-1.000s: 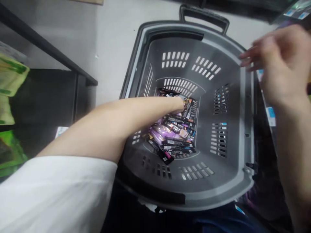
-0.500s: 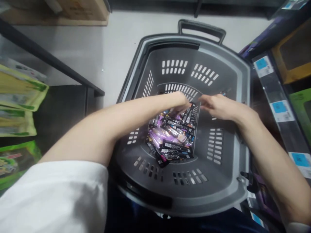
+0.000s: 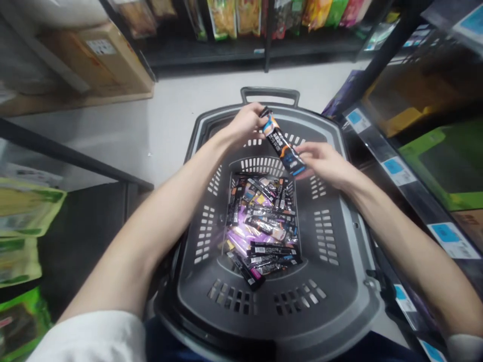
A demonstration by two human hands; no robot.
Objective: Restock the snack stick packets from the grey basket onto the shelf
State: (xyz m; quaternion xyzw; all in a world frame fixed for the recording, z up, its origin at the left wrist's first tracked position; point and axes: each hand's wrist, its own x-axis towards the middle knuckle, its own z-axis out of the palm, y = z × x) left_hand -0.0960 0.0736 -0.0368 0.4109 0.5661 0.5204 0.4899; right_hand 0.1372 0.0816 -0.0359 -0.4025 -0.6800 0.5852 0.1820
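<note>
My only view is from the camera on my head, which looks forward and steeply down between my left forearm (image 3: 177, 206) and right forearm (image 3: 400, 226) into the grey plastic shopping basket (image 3: 335, 299). It sits near enough that the basket's near rim runs to the bottom edge, while at the top it takes in pale floor (image 3: 173, 136) and, farther off, a black shelf (image 3: 211, 57) of bagged goods.

I can't read the tiny print (image 3: 279, 143) on the black packet (image 3: 284, 151) just above centre; the bottom edge crops the basket (image 3: 349, 322), the left edge a green bag (image 3: 28, 327).
</note>
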